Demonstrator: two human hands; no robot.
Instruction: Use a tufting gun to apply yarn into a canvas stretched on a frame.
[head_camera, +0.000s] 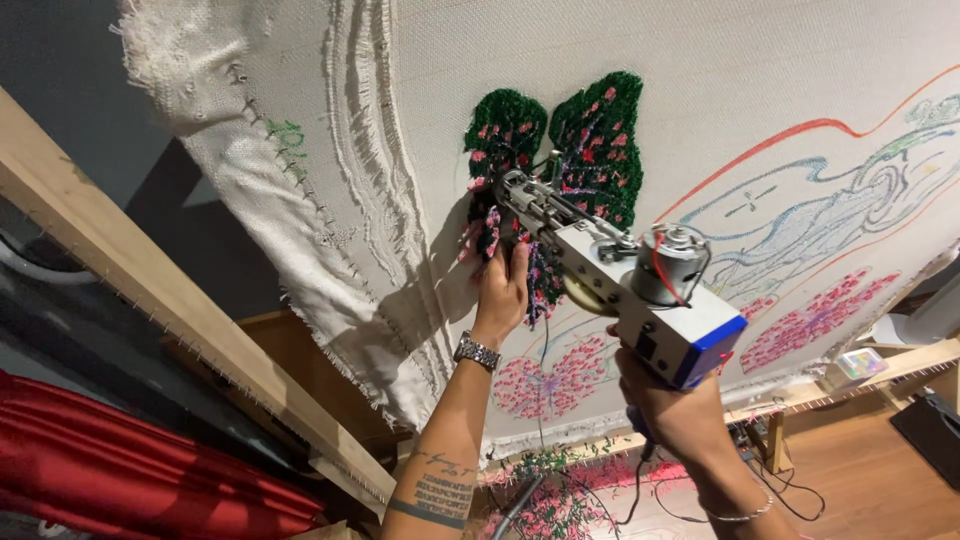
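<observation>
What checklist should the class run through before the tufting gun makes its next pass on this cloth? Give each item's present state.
1. Right hand grips the tufting gun handle: ok.
2. Left hand steadies the gun's front: ok.
3. Needle tip meets the backing cloth: cannot tell.
4. Cloth taut on the wooden frame: not ok, edge hangs loose.
5. Yarn feed free: cannot tell.

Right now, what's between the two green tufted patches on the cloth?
A narrow strip of bare cloth separates the left patch from the right patch; head view. The tufting gun tip sits just below.
</observation>
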